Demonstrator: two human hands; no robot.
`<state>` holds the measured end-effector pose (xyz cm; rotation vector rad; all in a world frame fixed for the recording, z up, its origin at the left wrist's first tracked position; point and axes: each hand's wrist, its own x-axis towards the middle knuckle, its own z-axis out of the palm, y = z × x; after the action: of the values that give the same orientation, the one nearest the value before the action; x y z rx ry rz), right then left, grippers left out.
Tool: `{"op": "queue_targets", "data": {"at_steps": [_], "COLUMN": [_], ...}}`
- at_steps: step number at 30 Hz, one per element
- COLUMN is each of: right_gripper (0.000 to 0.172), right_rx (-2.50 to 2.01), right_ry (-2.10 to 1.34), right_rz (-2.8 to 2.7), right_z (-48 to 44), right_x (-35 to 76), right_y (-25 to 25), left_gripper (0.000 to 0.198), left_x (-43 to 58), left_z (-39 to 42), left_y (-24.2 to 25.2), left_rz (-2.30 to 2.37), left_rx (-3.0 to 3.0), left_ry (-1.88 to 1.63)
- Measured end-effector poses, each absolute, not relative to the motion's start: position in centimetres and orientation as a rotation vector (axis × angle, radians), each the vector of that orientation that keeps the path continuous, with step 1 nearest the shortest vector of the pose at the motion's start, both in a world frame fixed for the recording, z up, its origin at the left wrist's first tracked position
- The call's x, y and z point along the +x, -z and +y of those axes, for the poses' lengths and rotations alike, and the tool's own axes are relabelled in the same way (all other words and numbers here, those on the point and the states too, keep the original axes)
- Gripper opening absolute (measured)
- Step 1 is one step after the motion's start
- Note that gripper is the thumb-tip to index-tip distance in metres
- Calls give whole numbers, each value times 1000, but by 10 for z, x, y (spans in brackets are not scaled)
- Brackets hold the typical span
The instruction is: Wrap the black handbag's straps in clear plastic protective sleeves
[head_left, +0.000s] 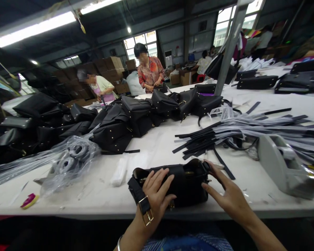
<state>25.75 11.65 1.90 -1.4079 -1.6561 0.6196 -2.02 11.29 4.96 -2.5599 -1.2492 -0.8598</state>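
Note:
A small black handbag [184,183] lies on the white table [157,146] near its front edge, its top opening facing away from me. My left hand [155,193] rests flat on the bag's left side, fingers spread. A black strap with a gold buckle [144,205] from the bag drapes over that wrist. My right hand [225,190] is at the bag's right end, fingers stretched out and touching its edge; it grips nothing that I can see.
Several black bags [125,120] are piled across the table's middle and left. Loose black straps and wrapped strips [251,134] lie at the right. A grey tape dispenser [282,164] stands by them. Clear plastic wrapping [68,158] sits left. Two people work across the table.

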Motion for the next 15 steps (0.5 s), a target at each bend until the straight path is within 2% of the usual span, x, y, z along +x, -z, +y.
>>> {"op": "queue_targets", "data": {"at_steps": [3, 5, 8, 13, 15], "right_gripper": [68, 77, 90, 85, 84], "right_rx": [-1440, -1446, -1451, -1540, -1559], "right_ry": [-678, -709, -736, -692, -681], "right_rz": [-1655, -1660, -1649, -1547, -1512], "right_z": [120, 120, 120, 123, 124], "right_x": [256, 254, 249, 238, 236], "right_y": [-14, -12, -10, -3, -1], "left_gripper": [64, 69, 64, 57, 48], "left_x": [-21, -21, -23, -50, -66], "left_z": [106, 103, 100, 83, 71], "left_y": [-45, -46, -52, -43, -40], "left_rz": [-1269, -1268, -1246, -1084, -1083], "left_rx": [-2567, -2571, -2650, -2914, -3114], "left_ry": [755, 706, 623, 621, 428]}}
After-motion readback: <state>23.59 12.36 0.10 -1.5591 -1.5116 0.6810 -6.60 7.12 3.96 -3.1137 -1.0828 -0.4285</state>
